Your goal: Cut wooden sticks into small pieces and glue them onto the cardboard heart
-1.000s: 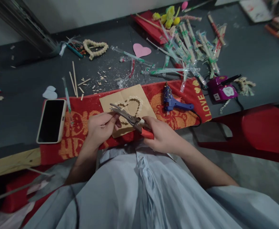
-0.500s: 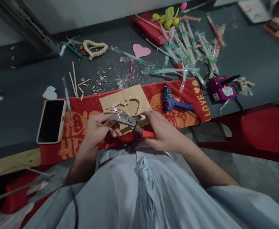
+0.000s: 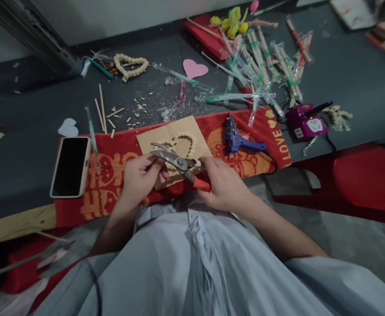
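Note:
My right hand (image 3: 223,182) grips the red-handled pruning shears (image 3: 179,163), whose metal blades point left. A narrow gap shows between the blade tips. My left hand (image 3: 141,177) is closed in a pinch just beside the blades; whatever its fingers hold is hidden behind the shears. Below both hands lies a brown sheet of card (image 3: 197,127) bearing a heart outline (image 3: 192,142) of small pale pieces. The shears and fingers cover the heart's lower left part.
A red towel (image 3: 113,147) lies under the card. On it are a phone (image 3: 70,166) and a blue glue gun (image 3: 245,142). Behind are short cut sticks (image 3: 102,107), a pale heart frame (image 3: 131,68), a pink paper heart (image 3: 195,69), wrapped sticks (image 3: 287,72) and a purple device (image 3: 306,123).
My left hand has shifted slightly right, closer to the shears. The shears have tilted a little, their tips moving up and right, and the red handle has moved slightly left.

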### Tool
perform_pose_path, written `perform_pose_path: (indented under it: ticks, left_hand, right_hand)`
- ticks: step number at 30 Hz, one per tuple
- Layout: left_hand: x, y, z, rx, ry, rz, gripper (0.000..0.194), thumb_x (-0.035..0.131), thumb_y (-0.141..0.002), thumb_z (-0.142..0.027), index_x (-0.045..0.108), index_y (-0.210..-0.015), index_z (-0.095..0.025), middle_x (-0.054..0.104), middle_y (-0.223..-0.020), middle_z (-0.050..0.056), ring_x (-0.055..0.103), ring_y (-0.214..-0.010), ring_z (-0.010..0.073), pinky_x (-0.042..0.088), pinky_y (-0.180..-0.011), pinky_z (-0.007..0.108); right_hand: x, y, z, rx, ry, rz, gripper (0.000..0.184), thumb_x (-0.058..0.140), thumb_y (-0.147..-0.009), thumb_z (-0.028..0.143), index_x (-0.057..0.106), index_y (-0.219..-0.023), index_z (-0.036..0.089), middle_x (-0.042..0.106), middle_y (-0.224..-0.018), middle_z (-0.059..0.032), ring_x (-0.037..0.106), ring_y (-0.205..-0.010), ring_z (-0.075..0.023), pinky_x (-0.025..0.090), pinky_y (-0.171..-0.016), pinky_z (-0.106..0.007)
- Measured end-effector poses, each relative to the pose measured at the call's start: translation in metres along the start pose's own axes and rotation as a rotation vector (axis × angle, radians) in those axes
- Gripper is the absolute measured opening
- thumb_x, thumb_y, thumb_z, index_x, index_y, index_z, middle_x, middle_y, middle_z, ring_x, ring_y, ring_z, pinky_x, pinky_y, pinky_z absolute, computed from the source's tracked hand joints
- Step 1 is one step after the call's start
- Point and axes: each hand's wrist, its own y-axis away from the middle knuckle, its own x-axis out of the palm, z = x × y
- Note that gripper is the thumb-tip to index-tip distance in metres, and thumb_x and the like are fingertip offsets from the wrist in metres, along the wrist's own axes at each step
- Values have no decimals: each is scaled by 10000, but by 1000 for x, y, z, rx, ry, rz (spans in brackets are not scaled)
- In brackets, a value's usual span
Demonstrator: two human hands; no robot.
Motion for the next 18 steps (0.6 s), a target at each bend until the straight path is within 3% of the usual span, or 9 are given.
perform_pose_path:
  ticks: [3,6,10,18]
  left_hand:
    - [1,0,1,79,-119,-41,278,507,-852,-294,630,-630,-181,637,-525,5,581,-447,105,441,-441,205]
    - [2,2,4,245,-384,-187,183,539,-817,-252,671,-705,-194,692,-640,12,637,-592,125,465,-557,222]
    - [1,6,7,440,-686,-287,211,493,-841,-236,693,-781,-206,682,-629,18,625,-600,140,417,-559,250]
    - [1,9,0,475,-690,-281,277,454,-879,-212,666,-700,-221,690,-646,18,643,-616,129,441,-566,250]
  right_hand:
    - [-1,1,0,17,-18,15,430,453,-685,295,490,-1060,88,610,-968,-189,580,-879,-311,464,-758,-415]
    - [-1,0,-3,17,-74,6,471,465,-677,281,475,-1109,95,613,-1015,-183,579,-924,-303,464,-788,-418]
    - [-2,0,-7,-44,-166,21,534,473,-682,270,440,-1178,76,586,-1086,-192,557,-1006,-304,453,-851,-439]
    - [-7,1,-13,-152,-194,80,537,477,-704,257,382,-1205,91,530,-1076,-184,520,-1010,-318,444,-849,-490]
